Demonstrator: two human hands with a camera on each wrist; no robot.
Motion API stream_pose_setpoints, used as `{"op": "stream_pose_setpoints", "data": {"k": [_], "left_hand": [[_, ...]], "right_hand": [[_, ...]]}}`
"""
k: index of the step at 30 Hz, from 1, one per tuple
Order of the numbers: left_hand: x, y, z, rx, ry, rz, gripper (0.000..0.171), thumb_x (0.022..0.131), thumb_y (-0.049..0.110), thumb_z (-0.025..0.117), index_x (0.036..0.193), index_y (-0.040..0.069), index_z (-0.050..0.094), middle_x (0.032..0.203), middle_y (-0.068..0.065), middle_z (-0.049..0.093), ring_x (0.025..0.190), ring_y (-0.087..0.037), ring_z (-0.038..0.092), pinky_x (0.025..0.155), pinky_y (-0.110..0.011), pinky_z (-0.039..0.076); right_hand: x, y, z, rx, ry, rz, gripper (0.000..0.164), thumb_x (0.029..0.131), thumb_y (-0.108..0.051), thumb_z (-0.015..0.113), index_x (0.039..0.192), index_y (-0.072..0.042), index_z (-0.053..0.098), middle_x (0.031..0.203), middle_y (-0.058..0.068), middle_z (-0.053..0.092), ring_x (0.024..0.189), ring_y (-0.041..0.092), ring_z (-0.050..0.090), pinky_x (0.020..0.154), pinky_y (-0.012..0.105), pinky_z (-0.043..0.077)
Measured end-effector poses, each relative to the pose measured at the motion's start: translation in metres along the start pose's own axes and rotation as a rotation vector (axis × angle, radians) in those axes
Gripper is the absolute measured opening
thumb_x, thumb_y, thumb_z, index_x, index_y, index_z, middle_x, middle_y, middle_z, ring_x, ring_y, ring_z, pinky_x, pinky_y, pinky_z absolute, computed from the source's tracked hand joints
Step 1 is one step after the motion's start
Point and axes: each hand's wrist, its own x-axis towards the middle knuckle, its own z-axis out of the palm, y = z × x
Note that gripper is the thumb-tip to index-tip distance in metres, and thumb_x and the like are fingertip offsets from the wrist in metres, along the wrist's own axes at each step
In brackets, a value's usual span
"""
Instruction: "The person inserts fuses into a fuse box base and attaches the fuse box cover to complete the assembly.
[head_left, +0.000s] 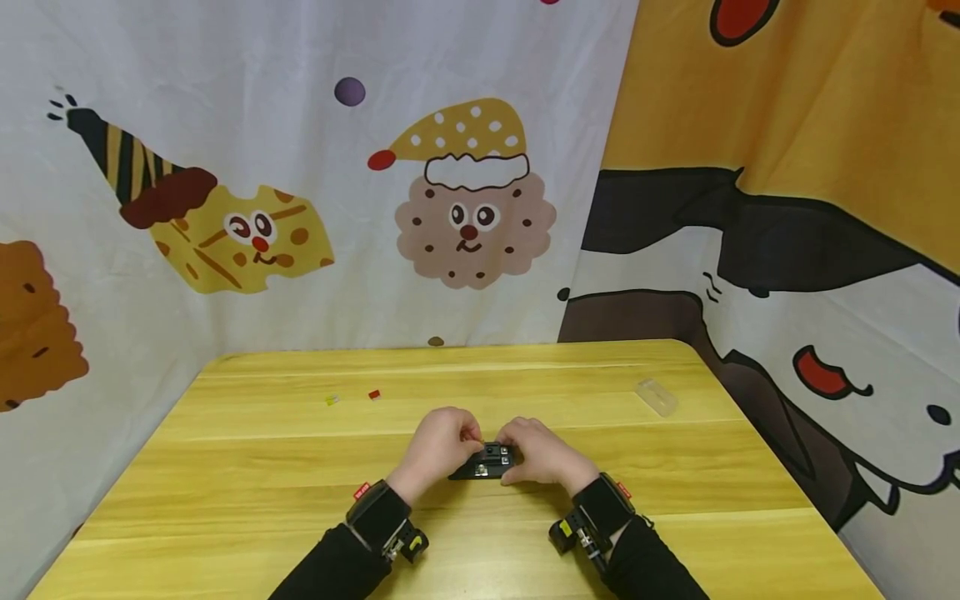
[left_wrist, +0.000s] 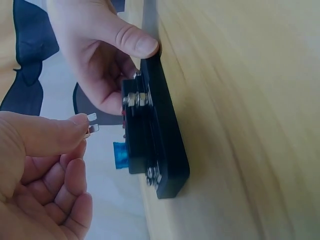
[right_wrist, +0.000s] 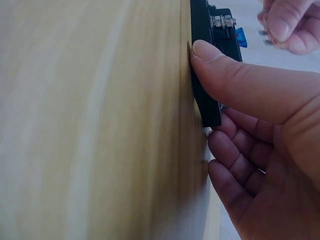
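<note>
A black fuse block (head_left: 487, 463) with metal screw terminals lies on the table between both hands. My right hand (head_left: 546, 454) grips its right end, the thumb on the base and the fingers curled behind, as the right wrist view shows. A blue blade fuse (left_wrist: 120, 155) sticks up from the block. Just off the block's top, my left hand (head_left: 442, 446) pinches a small blade fuse (left_wrist: 93, 129) between thumb and forefinger. Its two metal prongs point toward the block in the left wrist view, while its body is mostly hidden by the fingertips.
On the wooden table (head_left: 262, 500) lie a small red fuse (head_left: 375, 395) and a small yellow one (head_left: 332, 401), both at the back left. A clear plastic case (head_left: 656, 397) rests at the back right. Printed curtains (head_left: 300, 167) hang behind the table.
</note>
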Motion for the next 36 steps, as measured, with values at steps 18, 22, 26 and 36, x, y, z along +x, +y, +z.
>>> {"op": "stream_pose_setpoints", "data": {"k": [18,22,26,36], "left_hand": [[0.019,0.000,0.019,0.094,0.030,0.048,0.020,0.075,0.010,0.085,0.067,0.017,0.068,0.065,0.010,0.060,0.063,-0.009,0.055,0.063,-0.027,0.045],[0.020,0.001,0.021,0.120,0.027,0.048,0.018,0.075,0.010,0.085,0.068,0.016,0.069,0.064,0.009,0.060,0.063,-0.010,0.055,0.063,-0.028,0.046],[0.021,-0.001,0.024,0.144,0.025,0.058,0.017,0.074,0.010,0.085,0.068,0.015,0.070,0.064,0.010,0.060,0.063,-0.010,0.056,0.064,-0.028,0.046],[0.023,-0.003,0.027,0.184,0.015,0.089,0.018,0.074,0.012,0.086,0.067,0.017,0.070,0.064,0.011,0.060,0.065,-0.011,0.056,0.065,-0.029,0.047]], "right_hand": [[0.001,0.002,0.000,0.005,0.016,-0.034,0.047,0.070,-0.022,0.090,0.106,-0.009,0.063,0.104,0.000,0.058,0.098,0.021,0.051,0.090,0.040,0.044],[0.001,0.004,0.001,0.002,0.020,-0.040,0.047,0.070,-0.022,0.091,0.106,-0.009,0.063,0.104,0.000,0.058,0.098,0.021,0.051,0.090,0.039,0.044],[0.001,0.002,0.001,0.004,0.020,-0.038,0.048,0.070,-0.022,0.090,0.106,-0.008,0.063,0.104,0.000,0.058,0.098,0.021,0.051,0.090,0.039,0.043],[0.001,0.003,0.001,0.001,0.021,-0.041,0.048,0.070,-0.023,0.090,0.106,-0.008,0.062,0.104,0.000,0.058,0.099,0.022,0.051,0.091,0.040,0.043]]}}
